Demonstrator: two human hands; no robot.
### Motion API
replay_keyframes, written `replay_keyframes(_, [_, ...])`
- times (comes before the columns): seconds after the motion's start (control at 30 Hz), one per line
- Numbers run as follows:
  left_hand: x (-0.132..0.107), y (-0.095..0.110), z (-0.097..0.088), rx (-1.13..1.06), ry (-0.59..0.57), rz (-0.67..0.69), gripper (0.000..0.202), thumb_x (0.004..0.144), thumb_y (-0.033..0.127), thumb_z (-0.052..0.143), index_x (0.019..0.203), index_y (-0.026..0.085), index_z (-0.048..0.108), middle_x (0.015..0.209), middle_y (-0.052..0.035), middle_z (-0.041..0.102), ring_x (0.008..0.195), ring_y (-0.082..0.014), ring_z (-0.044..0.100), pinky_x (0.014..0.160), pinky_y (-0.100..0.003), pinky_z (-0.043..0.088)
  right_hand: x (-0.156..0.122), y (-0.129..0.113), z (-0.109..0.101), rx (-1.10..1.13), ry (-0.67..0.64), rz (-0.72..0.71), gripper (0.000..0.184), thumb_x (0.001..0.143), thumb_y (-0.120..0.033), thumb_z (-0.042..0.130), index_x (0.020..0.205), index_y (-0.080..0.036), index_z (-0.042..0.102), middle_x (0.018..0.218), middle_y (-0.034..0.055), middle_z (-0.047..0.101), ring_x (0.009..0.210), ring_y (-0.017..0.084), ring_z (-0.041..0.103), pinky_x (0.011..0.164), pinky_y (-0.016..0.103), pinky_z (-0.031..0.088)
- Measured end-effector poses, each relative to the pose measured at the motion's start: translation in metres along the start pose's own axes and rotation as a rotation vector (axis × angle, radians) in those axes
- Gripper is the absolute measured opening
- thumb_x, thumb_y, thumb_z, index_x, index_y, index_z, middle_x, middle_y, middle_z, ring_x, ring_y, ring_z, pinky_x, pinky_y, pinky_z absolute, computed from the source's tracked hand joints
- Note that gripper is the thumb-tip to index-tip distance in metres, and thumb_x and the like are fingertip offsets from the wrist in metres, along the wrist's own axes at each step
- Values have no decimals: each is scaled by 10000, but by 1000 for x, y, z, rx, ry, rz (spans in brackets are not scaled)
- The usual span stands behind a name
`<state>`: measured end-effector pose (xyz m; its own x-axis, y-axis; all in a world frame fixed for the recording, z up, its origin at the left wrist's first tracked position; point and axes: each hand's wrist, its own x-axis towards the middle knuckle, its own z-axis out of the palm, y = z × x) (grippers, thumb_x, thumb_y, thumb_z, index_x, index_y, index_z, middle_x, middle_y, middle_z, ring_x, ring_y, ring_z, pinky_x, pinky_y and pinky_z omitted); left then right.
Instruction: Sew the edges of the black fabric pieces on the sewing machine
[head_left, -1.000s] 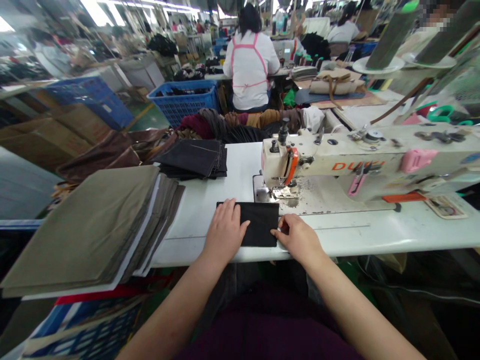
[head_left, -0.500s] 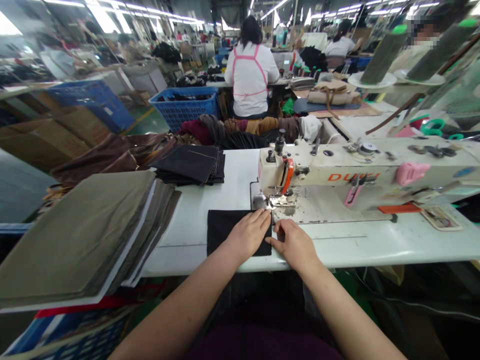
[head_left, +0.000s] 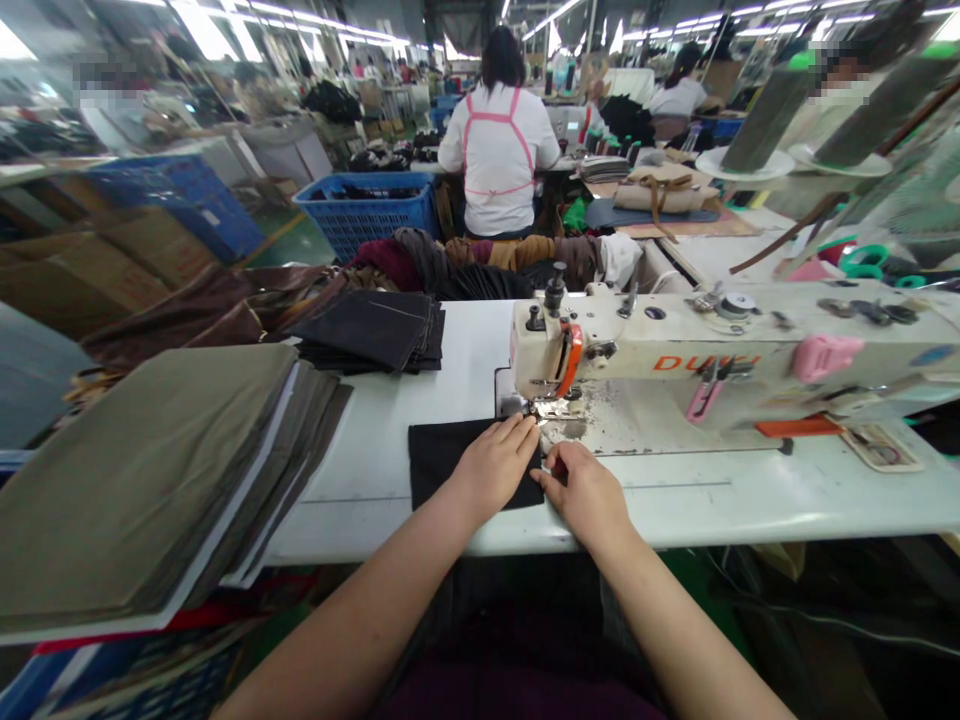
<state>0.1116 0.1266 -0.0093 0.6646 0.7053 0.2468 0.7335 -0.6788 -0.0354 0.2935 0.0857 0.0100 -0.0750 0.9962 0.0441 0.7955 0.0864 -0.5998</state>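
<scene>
A black fabric piece lies on the white sewing table, its far right corner at the presser foot of the sewing machine. My left hand rests flat on top of the fabric, fingers stretched toward the foot and held side by side. At the fabric's right edge is my right hand, fingers curled, with thumb and forefinger closed on that edge. The underside of the fabric is hidden.
Left of me stands a stack of olive-grey fabric pieces, with a pile of black pieces behind it. Beyond the table are bundled cloths, a blue basket and a seated person. Thread cones stand at right.
The view has shifted slightly. The black fabric is turned a little, its left side now tilted, and both hands keep nearly the same places on it.
</scene>
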Motion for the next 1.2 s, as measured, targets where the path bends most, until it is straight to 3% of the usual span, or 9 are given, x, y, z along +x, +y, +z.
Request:
replay_keyframes(0.5, [9, 0, -6, -47, 0, -44, 406, 1022, 158, 404, 1409, 129, 522, 1469, -124, 569, 1387, -249, 508, 1147, -397, 436, 6, 0, 2, -48, 14, 6, 153, 902, -343, 636, 832, -237, 551, 851, 0, 601, 740, 159, 543, 662, 278, 351])
replay_keyframes(0.6, [10, 0, -6, -49, 16, -50, 396, 1018, 153, 418, 1398, 117, 524, 1451, -139, 576, 1366, -242, 527, 1146, -384, 439, 2, 2, 5, -77, 46, -5, 119, 915, -353, 628, 946, -242, 603, 895, 9, 613, 738, 162, 557, 659, 284, 372])
replay_keyframes(0.77, [7, -1, 1, -37, 37, -66, 404, 1020, 140, 405, 1409, 122, 512, 1466, -165, 553, 1373, -240, 524, 1148, -392, 445, -6, 5, 8, -142, 115, -143, 334, 970, -325, 555, 1292, -275, 624, 972, 51, 619, 876, 200, 593, 786, 309, 449])
replay_keyframes(1.2, [8, -3, 2, -16, 25, -64, 411, 1016, 143, 422, 1416, 125, 514, 1473, -153, 553, 1375, -254, 523, 1154, -407, 445, -6, 8, 11, -214, 111, -215, 400, 1004, -327, 491, 1376, -251, 616, 930, 79, 584, 888, 225, 545, 858, 364, 461])
